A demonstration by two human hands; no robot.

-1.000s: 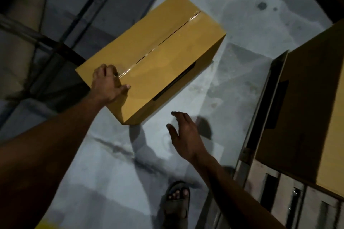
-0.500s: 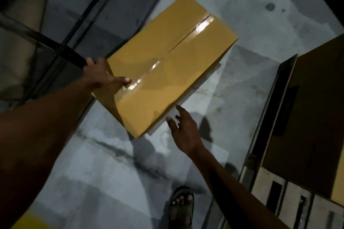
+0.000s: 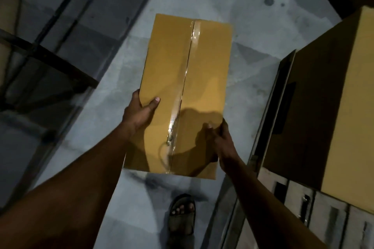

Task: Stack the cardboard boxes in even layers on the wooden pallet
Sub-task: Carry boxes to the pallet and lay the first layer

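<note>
I hold the taped cardboard box (image 3: 188, 95) over the floor, long axis running away from me, left hand (image 3: 139, 113) and right hand (image 3: 219, 141) clasping its near sides; the wooden pallet (image 3: 315, 208) lies right, nearer my right hand.

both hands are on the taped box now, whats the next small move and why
Probably swing the tan taped cardboard box to the person's right, toward the pale wooden pallet. The left hand and right hand grip its two long sides near its near end, and it is held over the grey concrete floor. The large cardboard box already on the pallet shows where the layer is forming.
</note>
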